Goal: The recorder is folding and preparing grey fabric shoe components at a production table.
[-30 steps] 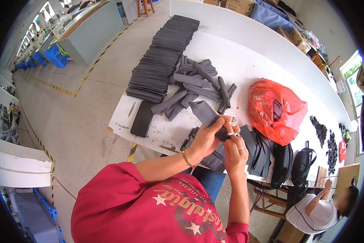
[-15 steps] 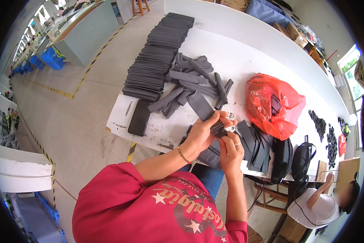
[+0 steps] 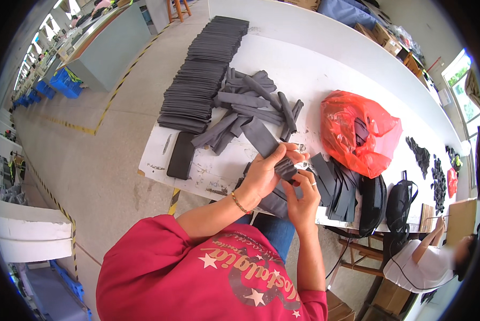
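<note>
A dark grey cloth strip (image 3: 260,137) is held over the near edge of the white table (image 3: 293,64). The left hand (image 3: 262,176) is clamped on it partway along, thumb lying across the top and the other fingers beyond and beneath. From that grip the longer, flat part of the strip slants up and to the left, toward a loose pile of similar strips (image 3: 250,102). Its shorter, creased end comes out on the other side of the thumb, toward the right hand (image 3: 304,199). There the right thumb and forefinger are bent close at the tip of the strip; whether they pinch it or only touch it, I cannot tell.

Beyond the loose pile, to the left, runs a long row of stacked dark pieces (image 3: 201,75). Flat dark strips (image 3: 333,190) lie fanned just right of the right hand, with a red plastic bag (image 3: 337,125) behind them.
</note>
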Demonstrator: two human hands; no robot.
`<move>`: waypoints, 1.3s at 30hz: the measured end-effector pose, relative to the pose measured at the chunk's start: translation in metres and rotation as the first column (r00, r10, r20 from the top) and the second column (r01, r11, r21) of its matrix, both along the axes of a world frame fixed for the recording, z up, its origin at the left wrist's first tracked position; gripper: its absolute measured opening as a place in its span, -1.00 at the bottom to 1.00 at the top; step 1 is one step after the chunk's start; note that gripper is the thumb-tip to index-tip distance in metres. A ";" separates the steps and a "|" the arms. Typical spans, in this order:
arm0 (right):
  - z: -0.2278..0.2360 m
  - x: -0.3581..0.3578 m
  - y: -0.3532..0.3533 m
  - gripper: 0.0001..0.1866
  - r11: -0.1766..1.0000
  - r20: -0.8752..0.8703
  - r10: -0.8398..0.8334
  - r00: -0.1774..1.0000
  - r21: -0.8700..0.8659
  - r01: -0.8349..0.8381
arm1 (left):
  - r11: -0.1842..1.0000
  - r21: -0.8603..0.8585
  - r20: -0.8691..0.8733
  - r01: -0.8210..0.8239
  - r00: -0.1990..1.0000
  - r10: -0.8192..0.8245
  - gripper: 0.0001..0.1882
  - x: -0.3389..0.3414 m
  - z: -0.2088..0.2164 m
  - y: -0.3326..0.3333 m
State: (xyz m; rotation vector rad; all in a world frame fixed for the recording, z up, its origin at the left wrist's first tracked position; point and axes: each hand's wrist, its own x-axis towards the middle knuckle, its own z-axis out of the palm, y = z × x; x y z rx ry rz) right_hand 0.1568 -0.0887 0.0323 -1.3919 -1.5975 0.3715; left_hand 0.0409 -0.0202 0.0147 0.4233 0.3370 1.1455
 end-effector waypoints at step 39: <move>-0.086 0.019 -0.069 -0.80 0.855 -0.344 -0.450 0.824 -0.433 0.286 | 0.728 0.664 -0.747 0.172 0.107 0.656 -0.81 -0.077 -0.065 -0.024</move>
